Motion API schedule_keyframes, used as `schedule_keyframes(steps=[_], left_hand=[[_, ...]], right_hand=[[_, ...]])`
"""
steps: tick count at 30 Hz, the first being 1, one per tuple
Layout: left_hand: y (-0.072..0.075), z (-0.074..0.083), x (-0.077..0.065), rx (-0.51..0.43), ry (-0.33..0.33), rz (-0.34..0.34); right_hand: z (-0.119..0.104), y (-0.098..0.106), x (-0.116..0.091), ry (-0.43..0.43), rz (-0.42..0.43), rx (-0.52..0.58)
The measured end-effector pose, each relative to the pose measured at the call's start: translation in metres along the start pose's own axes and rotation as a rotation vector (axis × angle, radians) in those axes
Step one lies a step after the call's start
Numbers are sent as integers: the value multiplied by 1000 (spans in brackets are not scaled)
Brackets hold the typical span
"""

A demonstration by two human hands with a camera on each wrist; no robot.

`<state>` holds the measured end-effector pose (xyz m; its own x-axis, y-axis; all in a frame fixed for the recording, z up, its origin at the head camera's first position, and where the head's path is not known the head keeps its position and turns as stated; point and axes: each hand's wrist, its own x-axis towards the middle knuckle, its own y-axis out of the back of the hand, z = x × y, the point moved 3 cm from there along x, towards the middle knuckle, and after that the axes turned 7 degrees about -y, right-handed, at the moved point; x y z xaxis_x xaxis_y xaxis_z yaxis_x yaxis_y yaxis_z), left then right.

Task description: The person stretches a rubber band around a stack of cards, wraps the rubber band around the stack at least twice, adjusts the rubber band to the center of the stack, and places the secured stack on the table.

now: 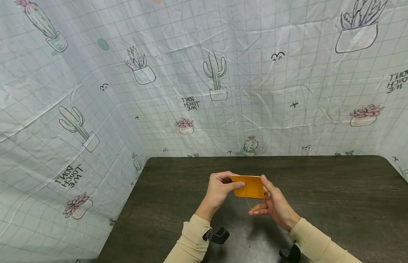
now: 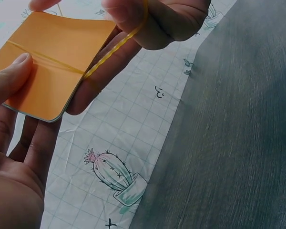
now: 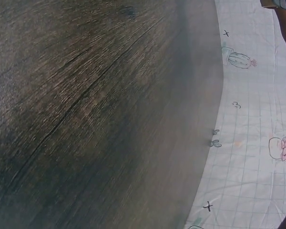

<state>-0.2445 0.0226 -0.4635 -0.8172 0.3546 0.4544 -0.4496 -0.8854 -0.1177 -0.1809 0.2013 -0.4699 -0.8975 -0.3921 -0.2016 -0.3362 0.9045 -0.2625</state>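
Note:
My left hand [image 1: 218, 191] pinches a small orange notebook [image 1: 254, 187] by its left side, thumb flat on the cover and fingers behind. A thin yellow rubber band [image 2: 115, 51] crosses the cover and stretches off its edge to my right hand [image 1: 274, 204]. That hand's thumb touches the notebook's upper right corner, while its lower fingers hold the band pulled away below. The notebook is held up above the table. In the right wrist view only a sliver of the right hand shows at the right edge; its fingers and the band are out of sight there.
Beneath both hands lies a dark wood-grain table [image 1: 171, 204]. A white grid-patterned curtain [image 1: 164, 120] with cactus drawings hangs behind the table and at its sides. Black straps [image 1: 217, 236] are worn on the wrists.

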Motion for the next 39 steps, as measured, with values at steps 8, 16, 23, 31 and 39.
schedule_keyframes(steps=[8,16,23,31,39], left_hand=[[1,-1,-1,21,5,-23],[1,0,-1,49,16,-43],[1,0,-1,63,1,-73],[-3,-1,-1,91,-28,-107],[-5,-1,-1,142,-10,-98]], right_hand=[[-2,1,0,-2,-12,-12],[-4,2,0,-4,-67,-11],[-4,3,2,-5,-104,-18],[-4,2,3,-34,-59,-53],[-3,1,5,-40,4,-73]])
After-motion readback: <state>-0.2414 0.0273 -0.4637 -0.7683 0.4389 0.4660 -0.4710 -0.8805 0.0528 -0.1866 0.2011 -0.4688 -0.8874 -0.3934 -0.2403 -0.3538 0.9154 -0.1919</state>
